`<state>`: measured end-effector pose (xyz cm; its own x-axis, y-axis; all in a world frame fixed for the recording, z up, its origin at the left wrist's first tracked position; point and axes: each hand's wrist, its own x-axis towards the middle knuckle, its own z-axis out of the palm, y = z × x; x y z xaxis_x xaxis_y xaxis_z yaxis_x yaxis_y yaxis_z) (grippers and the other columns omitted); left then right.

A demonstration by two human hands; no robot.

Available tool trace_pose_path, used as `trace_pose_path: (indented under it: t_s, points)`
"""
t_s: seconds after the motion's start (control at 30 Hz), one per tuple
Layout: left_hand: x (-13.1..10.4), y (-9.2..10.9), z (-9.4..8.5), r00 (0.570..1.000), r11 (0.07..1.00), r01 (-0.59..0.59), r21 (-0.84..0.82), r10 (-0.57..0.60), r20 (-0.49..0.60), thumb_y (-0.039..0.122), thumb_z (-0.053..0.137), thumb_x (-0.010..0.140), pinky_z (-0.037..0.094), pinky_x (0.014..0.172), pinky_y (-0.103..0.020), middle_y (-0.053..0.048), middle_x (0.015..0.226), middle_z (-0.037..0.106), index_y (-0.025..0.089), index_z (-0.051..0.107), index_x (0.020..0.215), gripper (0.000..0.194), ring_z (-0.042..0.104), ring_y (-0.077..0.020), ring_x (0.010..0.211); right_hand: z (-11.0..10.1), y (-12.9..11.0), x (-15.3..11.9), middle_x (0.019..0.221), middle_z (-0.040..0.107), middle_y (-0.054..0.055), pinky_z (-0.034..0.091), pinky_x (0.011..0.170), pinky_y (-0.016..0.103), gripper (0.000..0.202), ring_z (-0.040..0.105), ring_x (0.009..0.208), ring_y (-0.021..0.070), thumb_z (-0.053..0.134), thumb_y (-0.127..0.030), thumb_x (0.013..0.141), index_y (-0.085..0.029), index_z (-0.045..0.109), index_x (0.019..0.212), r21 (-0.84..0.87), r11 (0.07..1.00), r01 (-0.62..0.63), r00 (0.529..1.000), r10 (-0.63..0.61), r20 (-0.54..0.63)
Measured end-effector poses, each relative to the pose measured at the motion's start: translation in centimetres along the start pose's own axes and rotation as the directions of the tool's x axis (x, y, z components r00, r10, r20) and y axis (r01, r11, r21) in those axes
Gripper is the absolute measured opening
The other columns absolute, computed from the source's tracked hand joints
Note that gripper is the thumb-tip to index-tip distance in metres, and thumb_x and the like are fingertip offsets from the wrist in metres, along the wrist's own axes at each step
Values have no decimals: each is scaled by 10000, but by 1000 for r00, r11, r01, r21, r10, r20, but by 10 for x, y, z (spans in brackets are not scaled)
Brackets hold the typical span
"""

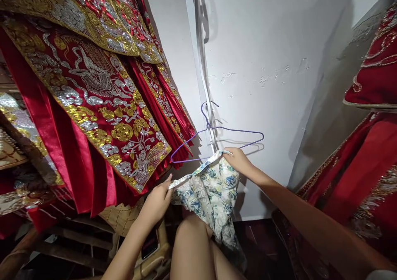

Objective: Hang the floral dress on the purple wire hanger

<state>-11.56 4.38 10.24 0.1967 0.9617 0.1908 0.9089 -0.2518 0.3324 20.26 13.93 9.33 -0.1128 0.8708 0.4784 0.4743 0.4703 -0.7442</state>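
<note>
A white garment with blue and green flowers (217, 193) hangs between my hands, its top band stretched out. My left hand (159, 197) pinches the left end of the band, the index finger pointing up. At the other end of the band, my right hand (237, 159) grips the fabric. Just above and behind the garment, a purple wire hanger (238, 130) hangs by its hook on a white metal upright (198, 52). The hanger's lower bar passes partly behind the cloth. Below, the garment drapes beside my knees.
Red costumes with gold and silver embroidery (120, 127) hang close on the left. More red beaded clothing (372, 81) is on the right. A white wall (263, 44) stands ahead. Bamboo furniture (155, 259) is at the lower left, with a dark phone-like object (149, 249) on it.
</note>
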Motion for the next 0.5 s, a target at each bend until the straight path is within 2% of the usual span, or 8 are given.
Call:
trace_pose_path:
  t_s: [0.1,0.2,0.27,0.33,0.43,0.5]
  points:
    - [5,5,-2,1000,998,22,61,-23,15,292,284,955,437,1055,-400,-180,1478,515,135,678,1152,468,539,-309,1330,-14,-1,-13,552,309,-52,228,539,258,291,313,553,121,505,-307,806,-222,367,563,-57,998,-26,998,23,-56]
    - [10,14,-11,997,990,70,123,-74,26,305,287,966,464,991,-451,-200,1333,638,146,693,1137,468,585,-363,1266,-35,-7,-26,585,218,-57,184,532,267,342,236,554,107,518,-317,799,-228,273,577,-86,995,-56,997,51,-57]
    - [15,24,-17,991,986,135,98,-133,-25,351,281,986,490,920,-470,-179,1179,719,175,666,1250,499,659,-380,1135,-44,-12,-32,589,195,-57,176,528,270,347,222,552,105,514,-306,788,-229,245,582,-79,994,-77,996,73,-54]
    - [20,37,-21,979,990,141,-17,-142,-145,374,293,997,499,907,-446,-147,1168,729,202,588,1384,517,679,-349,1090,-45,-16,-36,583,207,-55,183,524,267,325,234,548,104,505,-286,773,-229,254,576,-56,994,-96,994,93,-54]
    - [33,63,-21,945,973,-44,-228,-34,-325,335,334,994,500,952,-372,-99,1321,665,212,506,1463,514,656,-265,1143,-37,-23,-43,567,279,-48,222,517,255,276,298,548,110,497,-274,767,-223,314,567,8,992,-128,991,128,-48]
    - [42,79,-19,911,942,-199,-270,76,-405,306,378,980,486,993,-355,-82,1356,644,199,534,1436,493,641,-237,1163,-30,-27,-50,562,340,-39,263,519,247,253,358,558,120,490,-266,774,-216,361,562,49,990,-134,990,136,-41]
